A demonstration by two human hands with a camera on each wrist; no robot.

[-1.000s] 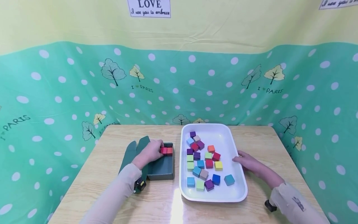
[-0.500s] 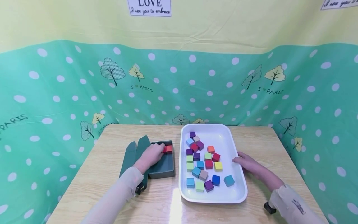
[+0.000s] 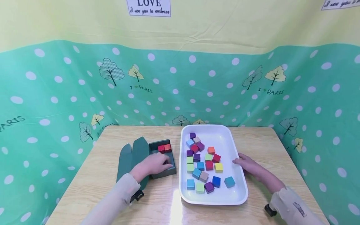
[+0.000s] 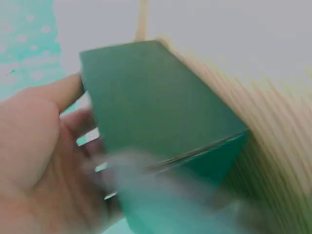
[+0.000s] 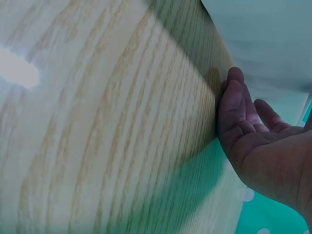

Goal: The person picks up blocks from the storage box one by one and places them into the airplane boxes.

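Partly under left grip (image 3: 153,164), green box (image 3: 164,174)

White rectangular plastic tray (image 3: 223,139): glossy | dark-green oblong cardboard box (image 3: 165,172) left of tray: matt | pale wooden desk (image 3: 253,140) under tray: shiny | green-and-yellow cloth (image 3: 194,107) behind tray: creased

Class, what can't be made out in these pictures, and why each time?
Head view: whatever lies under the left hand in the box; the hand hides it.
Head view: the table under the tray; the tray hides it.
Head view: sleeve print; too small to read.
Head view: upper-right sign; cut off by the edges.
Left wrist view: what the pale smear is; blurred.
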